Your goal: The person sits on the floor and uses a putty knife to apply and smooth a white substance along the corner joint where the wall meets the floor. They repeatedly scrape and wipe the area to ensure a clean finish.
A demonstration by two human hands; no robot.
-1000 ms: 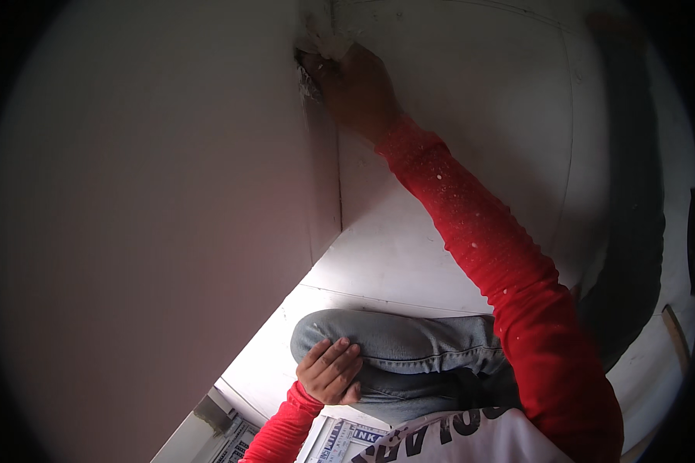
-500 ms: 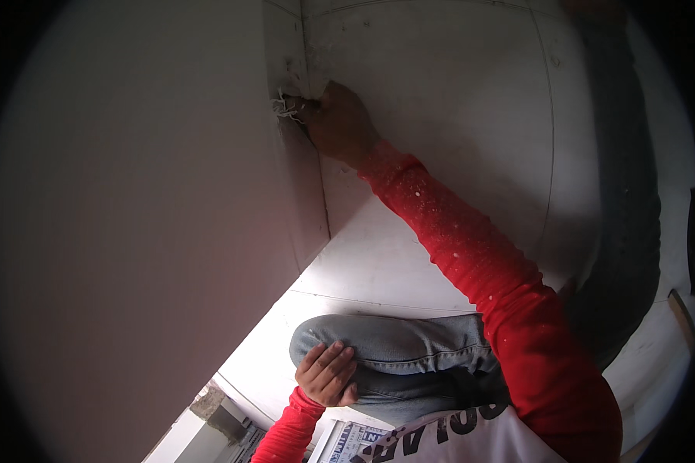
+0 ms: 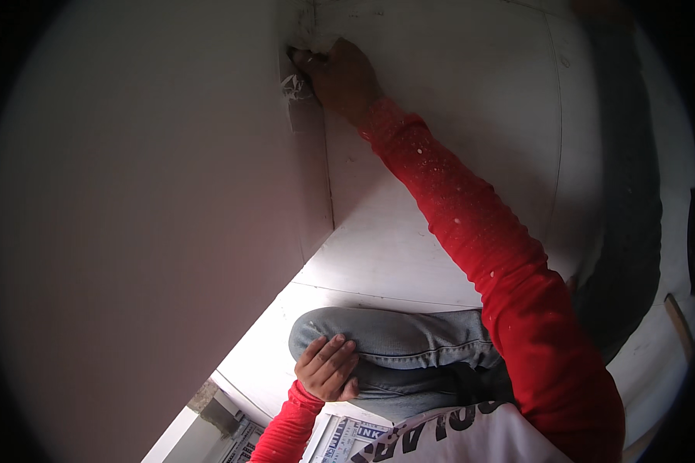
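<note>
My right hand [image 3: 346,81], in a speckled red sleeve, reaches far up to the narrow strip at the foot of a large pale panel [image 3: 154,201]. Its fingers are closed, with a small dark tip [image 3: 292,53] showing by the thumb; shadow hides what it is. Thin white shreds [image 3: 294,87] lie crumpled on the strip, just nearer than the fingers. My left hand [image 3: 328,368] rests on the bent knee [image 3: 394,336] in blue jeans, its fingers stretched and lying together, holding nothing.
Pale flooring [image 3: 455,193] with thin seams spreads right of the panel. Printed sheets or packaging [image 3: 346,438] lie at the bottom, beside a white block [image 3: 185,436] with a grey patch. My other leg [image 3: 625,231] stretches along the right, near a thin brown strip [image 3: 679,327].
My right hand has moved farther away along the strip by the panel. The white shreds, earlier beside its fingers, now lie nearer than the hand. My left hand stays on the knee.
</note>
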